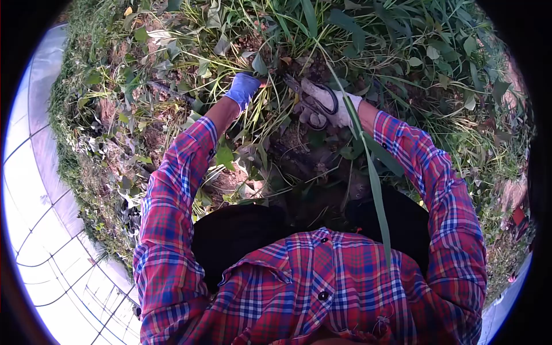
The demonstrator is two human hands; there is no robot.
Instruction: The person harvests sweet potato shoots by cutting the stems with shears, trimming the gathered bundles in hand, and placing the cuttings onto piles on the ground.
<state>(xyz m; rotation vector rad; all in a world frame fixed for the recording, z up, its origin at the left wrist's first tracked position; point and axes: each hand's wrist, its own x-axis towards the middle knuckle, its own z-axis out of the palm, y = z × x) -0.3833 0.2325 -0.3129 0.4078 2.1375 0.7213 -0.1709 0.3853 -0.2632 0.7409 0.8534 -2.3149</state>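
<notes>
My left hand (242, 91), in a blue-violet glove, reaches down into leafy vines (224, 152). Its fingers look curled, but what they hold is hidden among thin stems; a small reddish patch shows at their tips. To the right, my right hand (344, 109) wears a whitish, soiled glove and grips a pair of scissors (329, 99) by its dark looped handles. The blades point left toward my left hand, low among the stems, and look nearly closed. A long grass blade (376, 198) crosses in front of my right wrist.
Dense grass (397, 34) grows ahead and to the right. Patches of brown soil (290, 141) show between the vines. On the left runs a pale paved strip (54, 167) with dark lines across it. My dark-trousered knees (236, 233) are bent close to the plants.
</notes>
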